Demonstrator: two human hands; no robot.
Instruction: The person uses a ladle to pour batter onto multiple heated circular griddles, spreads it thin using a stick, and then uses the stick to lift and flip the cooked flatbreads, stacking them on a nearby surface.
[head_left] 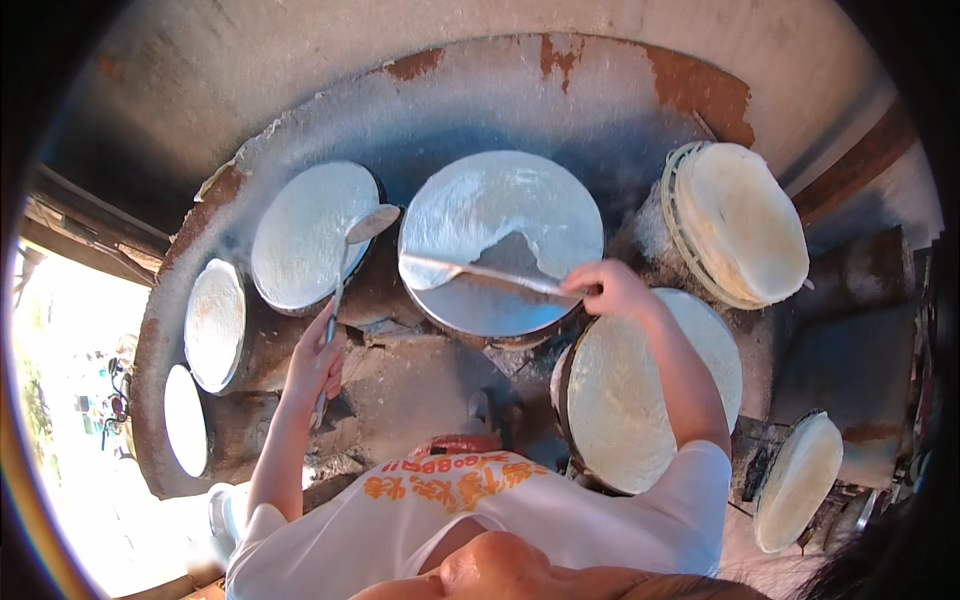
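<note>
My left hand [320, 362] is closed around the handle of a ladle [372, 222]. The ladle's bowl points up and away, over the right edge of the left round griddle [305, 230], which is coated white. In my right hand [612, 288] is a long thin flat stick [490, 273], gripped by its right end. It lies across the middle round griddle [500, 185], at or just above its surface. White batter covers the far part of that griddle; a grey patch shows bare at the centre and along the near side.
Two smaller white-coated griddles [215, 325] stand farther left. At the right, a stack of thin white flatbreads [750, 225] rests on a round woven tray [683, 235]. Below my right forearm is another coated griddle [625, 415]. A white disc [800, 485] stands at the far right.
</note>
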